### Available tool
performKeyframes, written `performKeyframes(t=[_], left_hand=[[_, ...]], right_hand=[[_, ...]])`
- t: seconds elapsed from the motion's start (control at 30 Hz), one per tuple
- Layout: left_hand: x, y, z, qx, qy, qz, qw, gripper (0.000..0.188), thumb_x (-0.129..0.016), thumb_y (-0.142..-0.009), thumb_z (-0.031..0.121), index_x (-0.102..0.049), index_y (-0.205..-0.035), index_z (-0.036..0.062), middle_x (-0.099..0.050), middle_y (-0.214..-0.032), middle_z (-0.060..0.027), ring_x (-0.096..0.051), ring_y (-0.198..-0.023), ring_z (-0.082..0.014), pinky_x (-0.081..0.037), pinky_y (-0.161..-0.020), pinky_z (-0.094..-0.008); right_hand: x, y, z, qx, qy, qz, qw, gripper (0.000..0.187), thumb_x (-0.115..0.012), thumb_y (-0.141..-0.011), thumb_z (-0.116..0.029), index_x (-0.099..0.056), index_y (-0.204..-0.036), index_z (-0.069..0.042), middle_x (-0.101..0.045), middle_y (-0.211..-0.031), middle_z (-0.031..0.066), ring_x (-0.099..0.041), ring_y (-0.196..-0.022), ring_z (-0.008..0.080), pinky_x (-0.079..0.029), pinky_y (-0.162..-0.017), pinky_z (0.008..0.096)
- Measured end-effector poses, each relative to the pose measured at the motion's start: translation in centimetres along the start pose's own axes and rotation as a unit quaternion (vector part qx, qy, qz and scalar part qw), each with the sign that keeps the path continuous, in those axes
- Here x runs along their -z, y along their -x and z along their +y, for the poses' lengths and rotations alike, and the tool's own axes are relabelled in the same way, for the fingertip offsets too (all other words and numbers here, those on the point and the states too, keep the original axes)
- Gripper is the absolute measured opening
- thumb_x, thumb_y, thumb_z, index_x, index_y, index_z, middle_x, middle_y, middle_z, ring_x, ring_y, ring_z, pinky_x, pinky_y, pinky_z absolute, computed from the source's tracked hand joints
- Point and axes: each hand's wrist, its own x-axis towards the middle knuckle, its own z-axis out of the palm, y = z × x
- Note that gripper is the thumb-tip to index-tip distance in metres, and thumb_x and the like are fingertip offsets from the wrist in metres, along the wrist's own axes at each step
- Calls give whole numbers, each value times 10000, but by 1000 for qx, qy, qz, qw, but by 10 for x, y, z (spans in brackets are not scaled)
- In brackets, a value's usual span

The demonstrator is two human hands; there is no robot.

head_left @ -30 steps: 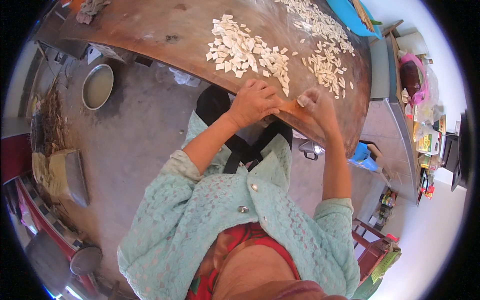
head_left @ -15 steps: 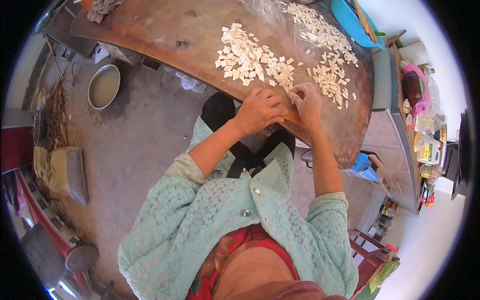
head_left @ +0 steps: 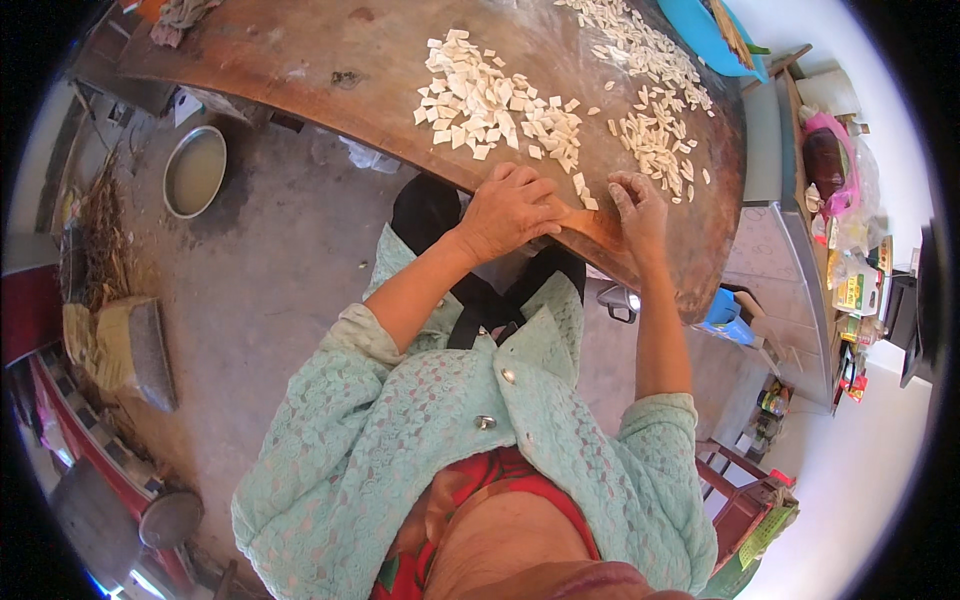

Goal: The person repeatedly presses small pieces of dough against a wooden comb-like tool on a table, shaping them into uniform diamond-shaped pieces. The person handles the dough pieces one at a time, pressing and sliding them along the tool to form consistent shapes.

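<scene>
At the near table edge, my left hand [head_left: 508,212] is closed over one end of a flat orange-brown wooden piece [head_left: 592,226]; its exact kind is partly hidden by my fingers. My right hand [head_left: 643,212] hovers just beyond its other end, fingers curled and thumb drawn in, with flour on the tips. Whether anything sits in that pinch is too small to tell. Between the hands lie a couple of flat dough squares [head_left: 582,186]. Farther back is a pile of cut dough squares [head_left: 475,100]. Right of it lie many small shaped dough pieces [head_left: 655,145].
The brown wooden table [head_left: 290,60] curves round in front of me. A blue basin [head_left: 705,38] stands at its far right. On the floor to the left is a metal basin [head_left: 195,172] of cloudy liquid. Shelves with packages [head_left: 855,290] line the right wall.
My right hand has moved slightly right, away from the dough squares, uncovering a couple by the wooden piece. The left hand stays on the wood. The whole view has shifted a little.
</scene>
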Motion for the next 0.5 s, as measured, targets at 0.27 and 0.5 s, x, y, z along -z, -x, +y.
performKeyframes(t=[0.27,0.5], left_hand=[[-1,0,-1,-5,-6,10,1000,250,-757,-779,351,-746,-1001,238,-619,-1117,21,-575,-1043,-212,-428,-921,-412],[0,-1,0,-2,-1,10,1000,246,-764,-770,366,-751,-968,219,-623,-1122,20,-576,-1039,-215,-432,-918,-412]], right_hand=[[3,5,-34,-17,70,-114,991,148,-773,-849,-135,-738,-959,-43,-689,-913,73,-663,-760,184,-530,-722,313],[22,17,-37,-38,49,-122,991,169,-793,-822,-152,-703,-905,-37,-649,-880,72,-653,-778,215,-522,-727,334]])
